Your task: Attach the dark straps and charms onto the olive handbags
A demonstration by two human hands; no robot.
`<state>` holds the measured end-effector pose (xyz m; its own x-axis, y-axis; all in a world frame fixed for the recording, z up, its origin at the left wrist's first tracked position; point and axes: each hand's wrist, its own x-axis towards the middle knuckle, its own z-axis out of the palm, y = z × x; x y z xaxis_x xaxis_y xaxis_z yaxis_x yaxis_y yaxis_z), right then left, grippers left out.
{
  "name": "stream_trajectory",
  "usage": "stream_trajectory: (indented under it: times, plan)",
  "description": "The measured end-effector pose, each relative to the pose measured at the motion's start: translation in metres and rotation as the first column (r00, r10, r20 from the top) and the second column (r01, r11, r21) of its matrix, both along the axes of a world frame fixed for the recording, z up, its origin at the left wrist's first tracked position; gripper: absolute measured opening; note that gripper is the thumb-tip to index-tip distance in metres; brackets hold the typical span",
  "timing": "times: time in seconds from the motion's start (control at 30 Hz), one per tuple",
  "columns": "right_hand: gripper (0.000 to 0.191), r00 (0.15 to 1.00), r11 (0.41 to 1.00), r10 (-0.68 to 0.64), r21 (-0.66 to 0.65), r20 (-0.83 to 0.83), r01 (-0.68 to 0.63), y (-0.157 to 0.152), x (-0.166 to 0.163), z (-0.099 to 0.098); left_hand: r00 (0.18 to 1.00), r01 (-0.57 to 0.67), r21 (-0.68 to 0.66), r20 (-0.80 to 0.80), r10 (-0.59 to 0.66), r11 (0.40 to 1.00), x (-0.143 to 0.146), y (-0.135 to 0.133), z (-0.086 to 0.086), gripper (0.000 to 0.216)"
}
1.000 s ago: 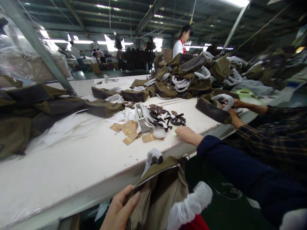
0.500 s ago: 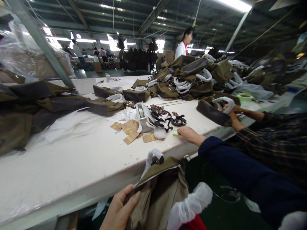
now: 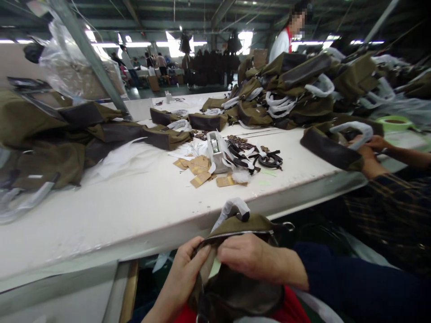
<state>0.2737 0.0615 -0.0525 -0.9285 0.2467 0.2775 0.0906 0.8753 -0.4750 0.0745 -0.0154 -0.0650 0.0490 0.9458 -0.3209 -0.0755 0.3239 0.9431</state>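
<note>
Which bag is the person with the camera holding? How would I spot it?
Find the long white table, then look below its near edge. There an olive bag with a zipper is held by the left hand and right hand; unlike the bags on the table, it is off it.

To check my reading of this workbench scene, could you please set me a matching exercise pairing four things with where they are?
Things:
1. olive bag
2. tan card tags
3. green tape roll
4. black straps

Places:
A. far right of the white table
B. right of the small white dispenser
C. held by left hand and right hand
D. left of the dispenser

Pairs: 1-C, 2-D, 3-A, 4-B
</note>
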Motion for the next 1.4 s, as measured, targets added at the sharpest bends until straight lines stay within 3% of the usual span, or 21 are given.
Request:
stream_trajectory:
  times: [0.1, 0.37, 0.47, 0.6, 0.67, 0.73, 0.8, 0.87, 0.93, 1.0, 1.07, 1.17, 1.23, 1.4]
  plan:
    - [0.027, 0.998, 0.997, -0.049, 0.053, 0.033, 0.047, -0.008, 0.001, -0.018, 0.999, -0.029, 0.024, -0.024, 0.030, 0.999, -0.002, -0.003, -0.004, 0.025]
    - [0.020, 0.988, 0.988, -0.134, 0.085, 0.071, 0.128, -0.018, 0.011, -0.034, 1.000, -0.003, 0.037, -0.023, 0.004, 0.999, -0.001, -0.008, -0.008, 0.027]
    - [0.015, 0.970, 0.982, -0.165, 0.122, 0.178, 0.145, -0.016, 0.007, -0.028, 0.997, -0.004, 0.068, -0.073, 0.009, 0.998, 0.000, -0.007, -0.003, 0.025]
    - [0.017, 0.921, 0.967, -0.199, 0.218, 0.334, 0.130, -0.018, 0.000, -0.002, 0.980, 0.004, 0.155, -0.196, 0.027, 0.988, 0.008, -0.007, 0.006, 0.022]
    - [0.019, 0.905, 0.921, -0.261, 0.366, 0.336, 0.130, -0.025, 0.002, 0.007, 0.964, 0.021, 0.178, -0.266, 0.027, 0.984, 0.015, -0.008, 0.009, 0.021]
    - [0.020, 0.897, 0.828, -0.320, 0.550, 0.306, 0.108, -0.033, 0.006, 0.009, 0.947, 0.038, 0.187, -0.322, 0.025, 0.982, 0.022, -0.008, 0.010, 0.021]
    - [0.021, 0.898, 0.762, -0.331, 0.644, 0.291, 0.072, -0.035, 0.010, 0.008, 0.941, 0.040, 0.195, -0.336, 0.028, 0.980, 0.025, -0.007, 0.010, 0.021]
    - [0.021, 0.899, 0.814, -0.295, 0.579, 0.324, 0.058, -0.028, 0.012, 0.007, 0.947, 0.034, 0.192, -0.320, 0.030, 0.981, 0.022, -0.005, 0.009, 0.021]
    - [0.021, 0.899, 0.923, -0.227, 0.378, 0.374, 0.076, -0.016, 0.012, 0.010, 0.952, 0.035, 0.183, -0.306, 0.023, 0.982, 0.016, -0.001, 0.009, 0.021]
    - [0.020, 0.900, 0.975, -0.180, 0.191, 0.397, 0.111, -0.006, 0.012, 0.015, 0.954, 0.047, 0.166, -0.300, 0.005, 0.985, 0.011, 0.002, 0.009, 0.022]
    - [0.012, 0.897, 0.987, -0.155, 0.107, 0.414, 0.121, -0.004, 0.013, 0.016, 0.955, 0.058, 0.156, -0.296, -0.009, 0.986, 0.010, 0.003, 0.009, 0.022]
    - [0.040, 0.876, 0.987, -0.153, 0.121, 0.456, 0.110, -0.012, 0.013, 0.008, 0.955, 0.080, 0.167, -0.295, -0.028, 0.983, 0.017, 0.005, 0.011, 0.018]
    - [0.048, 0.862, 0.979, -0.181, 0.171, 0.474, 0.112, -0.017, 0.013, 0.000, 0.951, 0.095, 0.176, -0.308, -0.037, 0.980, 0.021, 0.005, 0.011, 0.015]
    - [0.026, 0.908, 0.984, -0.172, 0.119, 0.381, 0.136, -0.014, 0.017, 0.007, 0.946, 0.083, 0.173, -0.323, -0.023, 0.981, 0.018, 0.006, 0.008, 0.017]
